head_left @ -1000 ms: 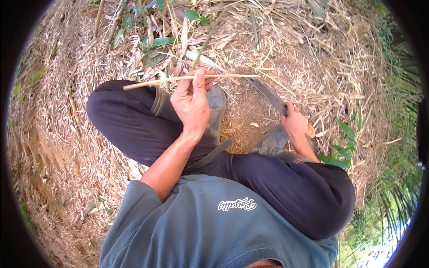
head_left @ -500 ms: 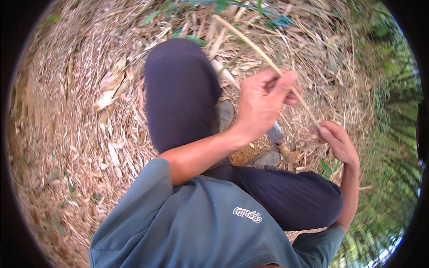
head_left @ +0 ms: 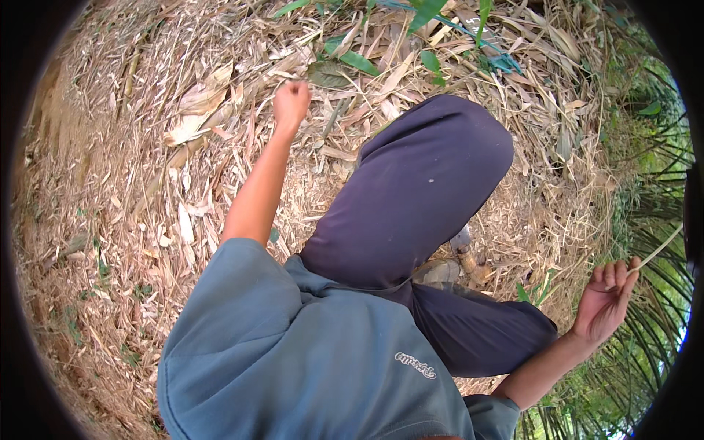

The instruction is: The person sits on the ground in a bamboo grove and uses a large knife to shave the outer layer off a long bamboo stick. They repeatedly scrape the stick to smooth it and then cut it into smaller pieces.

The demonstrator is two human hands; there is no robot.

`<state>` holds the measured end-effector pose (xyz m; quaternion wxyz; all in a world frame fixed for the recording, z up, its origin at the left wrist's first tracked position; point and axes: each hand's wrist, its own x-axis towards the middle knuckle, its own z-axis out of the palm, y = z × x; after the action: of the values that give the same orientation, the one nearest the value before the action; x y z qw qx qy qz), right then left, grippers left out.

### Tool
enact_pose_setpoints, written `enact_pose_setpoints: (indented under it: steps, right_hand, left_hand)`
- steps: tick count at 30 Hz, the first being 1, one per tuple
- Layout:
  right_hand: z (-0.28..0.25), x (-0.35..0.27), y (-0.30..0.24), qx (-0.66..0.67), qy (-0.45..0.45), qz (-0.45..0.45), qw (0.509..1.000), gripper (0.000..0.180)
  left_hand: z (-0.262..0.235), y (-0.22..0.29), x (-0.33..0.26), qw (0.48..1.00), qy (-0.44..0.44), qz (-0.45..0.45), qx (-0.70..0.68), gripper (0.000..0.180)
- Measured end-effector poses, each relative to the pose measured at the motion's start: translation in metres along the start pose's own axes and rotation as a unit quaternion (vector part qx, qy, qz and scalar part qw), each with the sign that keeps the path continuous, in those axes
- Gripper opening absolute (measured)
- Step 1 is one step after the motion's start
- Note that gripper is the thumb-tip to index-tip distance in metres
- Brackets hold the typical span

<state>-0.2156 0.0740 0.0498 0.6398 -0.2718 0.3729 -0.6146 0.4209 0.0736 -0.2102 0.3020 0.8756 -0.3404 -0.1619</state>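
Observation:
Out at the far right, my right hand (head_left: 607, 299) pinches a thin pale strip (head_left: 661, 248), which looks like split bamboo or cane. The strip slants up from the fingertips to the rim of the picture. At the upper left, my left hand (head_left: 292, 104) is closed in a loose fist above the dry leaves. Its fingers hide whatever may be in it. My raised knee (head_left: 440, 176) stands between the two hands. Beyond it, partly covered, lies a knife (head_left: 463, 253) with a worn, light handle, beside my shoe (head_left: 438, 272).
Dry leaves and husks (head_left: 147, 227) cover the ground. A blue-green strap or cord (head_left: 499, 59) lies at the top among green leaves (head_left: 356, 61). Green plants (head_left: 649, 183) grow along the right side.
My left hand has let go of the strip and swung to the upper left. My right hand has moved outward to the right with the strip. The raised knee has tipped right.

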Motion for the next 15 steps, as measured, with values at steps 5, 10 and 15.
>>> enact_pose_setpoints:
  steps: [5,10,15]
  right_hand:
    - [-0.007,-0.013,0.026,0.017,0.031,0.026,0.999,0.018]
    - [0.0,-0.013,0.04,0.029,0.029,0.023,0.999,0.023]
    - [0.021,0.006,0.041,0.024,0.049,0.017,0.998,0.029]
  left_hand:
    - [0.062,-0.051,-0.022,0.967,-0.132,-0.028,0.216,0.031]
    - [0.077,-0.035,-0.036,0.942,-0.195,-0.009,0.272,0.032]
    - [0.095,-0.075,-0.013,0.939,-0.205,0.082,0.262,0.032]
